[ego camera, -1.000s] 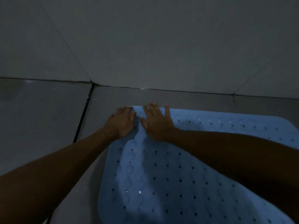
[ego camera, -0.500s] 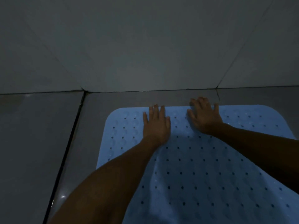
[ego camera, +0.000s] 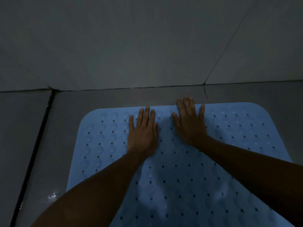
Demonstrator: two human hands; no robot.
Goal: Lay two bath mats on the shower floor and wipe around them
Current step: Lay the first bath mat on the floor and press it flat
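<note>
From the head view, the only one there was, a light blue perforated bath mat (ego camera: 188, 169) lay on the grey tiled shower floor (ego camera: 29, 136), its far edge running close along the foot of the tiled wall (ego camera: 147, 46) and its far left corner rounded off just short of a dark grout line (ego camera: 34, 145) in the floor. The left hand (ego camera: 142, 130) rested flat on the mat near the middle of that far edge, fingers straight and close together, holding nothing. The right hand (ego camera: 190, 123) lay just beside it, also flat with its fingers spread, the tips reaching over the mat's far edge onto the floor; it too gripped nothing. Both looked to be pressing the mat down so it would sit flush. The part of the mat nearer the person showed a few soft ripples, so I judged the smoothing was not quite finished. As for progress, one mat was in place or nearly so; no second mat could be seen anywhere, and no cloth or sponge either. The second mat and the wiping around both seemed to be left to do, which put the task somewhere in its first half. A small wet glint (ego camera: 52, 196) showed on the floor beside the mat's near left edge.
</note>
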